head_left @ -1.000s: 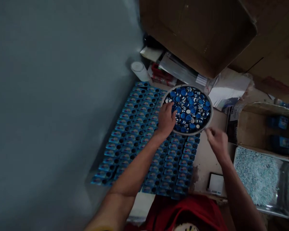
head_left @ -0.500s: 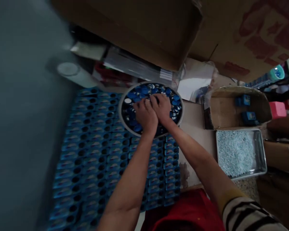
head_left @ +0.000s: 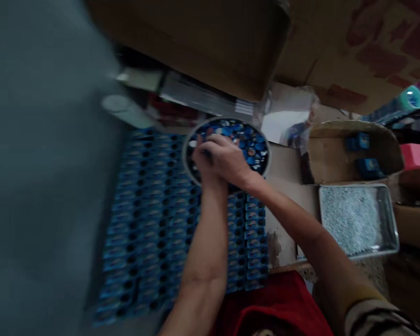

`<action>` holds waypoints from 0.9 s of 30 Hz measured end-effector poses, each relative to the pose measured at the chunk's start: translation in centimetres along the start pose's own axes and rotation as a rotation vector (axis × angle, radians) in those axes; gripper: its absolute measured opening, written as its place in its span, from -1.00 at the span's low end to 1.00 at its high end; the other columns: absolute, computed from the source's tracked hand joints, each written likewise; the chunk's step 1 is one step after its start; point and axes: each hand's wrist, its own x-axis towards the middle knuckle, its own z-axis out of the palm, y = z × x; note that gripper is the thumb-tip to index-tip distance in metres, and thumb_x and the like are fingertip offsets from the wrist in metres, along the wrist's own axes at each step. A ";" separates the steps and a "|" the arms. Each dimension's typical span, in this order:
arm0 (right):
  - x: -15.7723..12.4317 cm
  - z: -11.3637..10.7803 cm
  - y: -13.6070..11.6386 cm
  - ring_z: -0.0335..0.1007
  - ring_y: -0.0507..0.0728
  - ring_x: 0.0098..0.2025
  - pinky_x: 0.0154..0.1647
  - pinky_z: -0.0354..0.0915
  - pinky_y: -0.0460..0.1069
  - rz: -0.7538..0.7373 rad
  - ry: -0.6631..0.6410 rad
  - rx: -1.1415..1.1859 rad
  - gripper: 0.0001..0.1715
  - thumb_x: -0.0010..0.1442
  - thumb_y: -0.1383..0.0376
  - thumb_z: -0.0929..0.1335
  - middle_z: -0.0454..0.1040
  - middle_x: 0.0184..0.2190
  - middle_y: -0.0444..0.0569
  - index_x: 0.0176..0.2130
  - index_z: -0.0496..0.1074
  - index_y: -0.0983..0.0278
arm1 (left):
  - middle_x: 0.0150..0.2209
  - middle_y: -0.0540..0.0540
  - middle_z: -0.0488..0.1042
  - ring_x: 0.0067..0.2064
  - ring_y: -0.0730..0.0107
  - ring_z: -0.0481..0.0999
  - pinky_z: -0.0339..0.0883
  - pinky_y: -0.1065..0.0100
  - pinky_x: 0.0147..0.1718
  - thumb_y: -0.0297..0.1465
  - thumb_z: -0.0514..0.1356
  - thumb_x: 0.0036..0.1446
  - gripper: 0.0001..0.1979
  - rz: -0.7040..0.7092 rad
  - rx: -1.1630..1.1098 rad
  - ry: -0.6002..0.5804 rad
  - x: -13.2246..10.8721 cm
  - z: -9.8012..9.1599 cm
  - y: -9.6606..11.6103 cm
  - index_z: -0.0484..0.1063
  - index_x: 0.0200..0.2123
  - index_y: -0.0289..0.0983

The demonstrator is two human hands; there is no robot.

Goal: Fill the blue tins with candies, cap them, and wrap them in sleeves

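Observation:
A round metal bowl [head_left: 264,161] full of blue and silver caps [head_left: 252,142] stands at the far side of rows of small blue boxes [head_left: 150,210]. Both hands are over the bowl's left half. My right hand [head_left: 231,161] lies across the caps with its fingers curled towards the left. My left hand [head_left: 202,163] sits mostly under the right one, so its fingers are hidden. The picture is smeared by motion, and what either hand holds cannot be made out.
A metal tray of pale blue pellets [head_left: 355,219] sits at the right, behind it an open carton [head_left: 350,149] with two blue boxes. Large cardboard boxes [head_left: 210,42] overhang the back. A white roll [head_left: 126,109] lies at the back left. A grey wall [head_left: 38,163] runs along the left.
Both hands came together inside the bowl, and the right hand has slid left over the left hand. The view has also swung a little.

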 end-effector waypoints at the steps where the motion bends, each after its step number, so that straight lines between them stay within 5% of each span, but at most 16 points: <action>1: -0.1 -0.2 0.3 0.49 0.16 0.19 0.33 0.34 0.01 -0.019 0.010 0.051 -0.70 0.47 0.40 0.32 0.60 0.09 -0.05 -0.04 0.64 0.18 | -0.29 -0.03 0.56 -0.03 0.37 0.66 0.57 0.23 0.13 -0.21 -0.09 0.61 -0.59 -0.033 -0.093 0.023 -0.1 0.0 0.0 0.43 -0.23 -0.20; 7: 1.5 -1.3 3.7 0.62 0.16 -0.05 0.15 0.47 0.05 0.117 0.249 0.569 -0.63 0.18 0.43 0.28 0.69 -0.17 -0.04 -0.19 0.66 0.24 | -0.36 -0.04 0.66 -0.09 0.29 0.74 0.59 0.25 0.12 -0.26 0.08 0.54 -0.69 -0.261 -0.465 0.149 1.4 0.3 0.2 0.58 -0.17 -0.23; 12: 1.6 -1.8 5.2 0.58 0.14 -0.18 0.09 0.49 0.05 0.289 0.196 0.754 -0.61 -0.09 0.36 0.28 0.64 -0.34 -0.10 -0.29 0.62 0.26 | -0.28 -0.07 0.71 0.11 0.09 0.73 0.53 0.09 0.26 -0.23 0.24 0.42 -0.79 -0.376 -0.495 0.138 1.1 0.3 0.7 0.60 -0.21 -0.19; 17: 0.9 -2.3 5.0 0.56 0.10 -0.15 0.02 0.52 0.02 0.534 0.309 0.853 -0.61 -0.04 0.32 0.31 0.63 -0.29 -0.12 -0.22 0.62 0.24 | -0.30 -0.02 0.68 0.08 0.19 0.70 0.49 -0.07 0.28 -0.20 0.12 0.50 -0.73 -0.433 -0.497 0.062 0.6 -0.3 1.6 0.54 -0.18 -0.18; 22: -1.0 -4.9 4.9 0.48 -0.01 -0.39 -0.29 0.49 -0.11 0.871 0.273 1.096 -0.70 0.00 0.37 0.40 0.55 -0.43 -0.19 -0.21 0.63 0.26 | -0.24 -0.09 0.67 0.13 0.15 0.66 0.53 -0.10 0.25 -0.22 0.13 0.49 -0.77 -0.509 -0.368 0.058 0.1 -0.1 2.7 0.49 -0.18 -0.19; 27: -5.5 -7.1 6.7 0.52 0.00 -0.41 -0.43 0.42 -0.15 0.890 0.192 1.035 -0.69 0.05 0.39 0.49 0.56 -0.43 -0.18 -0.14 0.64 0.25 | -0.13 -0.06 0.68 0.22 0.18 0.62 0.59 -0.15 0.19 -0.23 0.05 0.54 -0.74 -0.439 -0.280 0.054 -0.8 -0.2 3.5 0.48 -0.09 -0.20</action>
